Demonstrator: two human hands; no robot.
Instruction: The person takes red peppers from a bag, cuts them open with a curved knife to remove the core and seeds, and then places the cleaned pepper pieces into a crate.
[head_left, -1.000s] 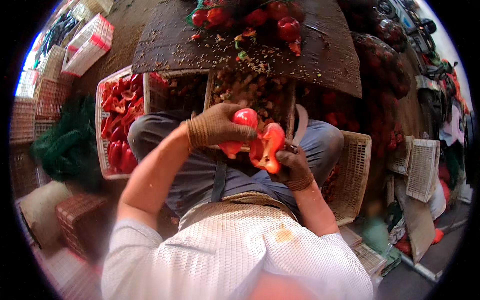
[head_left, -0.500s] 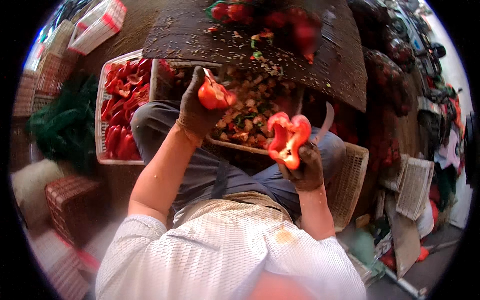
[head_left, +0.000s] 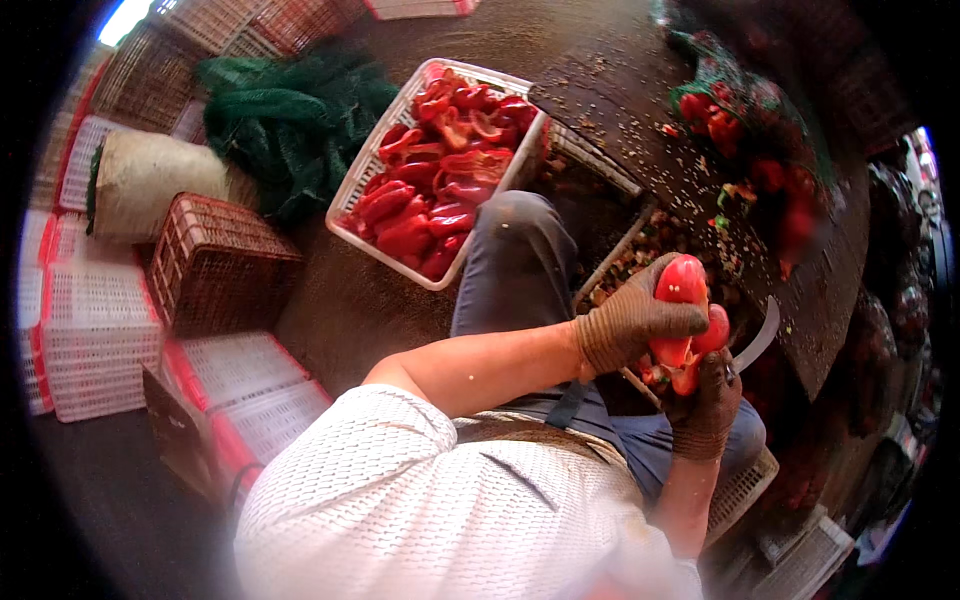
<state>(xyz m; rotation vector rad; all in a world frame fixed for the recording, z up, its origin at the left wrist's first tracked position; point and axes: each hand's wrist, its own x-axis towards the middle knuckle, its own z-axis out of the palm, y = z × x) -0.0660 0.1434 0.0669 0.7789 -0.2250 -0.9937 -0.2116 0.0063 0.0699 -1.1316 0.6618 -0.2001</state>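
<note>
My gloved left hand (head_left: 632, 318) is closed on a red bell pepper piece (head_left: 682, 280), its thumb across the front. Touching it from below is my gloved right hand (head_left: 703, 402), shut on another red pepper piece (head_left: 712, 330). A curved knife (head_left: 760, 340) juts out to the right from the right hand's grip; its handle is hidden. Both hands meet above my knees, over a crate of pepper cores and scraps (head_left: 612, 270). Exactly where one pepper piece ends and the other begins is hard to tell.
A white crate (head_left: 345, 205) full of cut red peppers stands beyond my left knee. A dark board (head_left: 600, 100) strewn with seeds bears a green net bag of peppers (head_left: 725, 120). Left lie green netting (head_left: 290, 125), a brown basket (head_left: 225, 270) and stacked white crates (head_left: 100, 340).
My hands, apart before with a pepper piece in each, have come together so the pieces touch. The view has swung left, showing more of the crates there.
</note>
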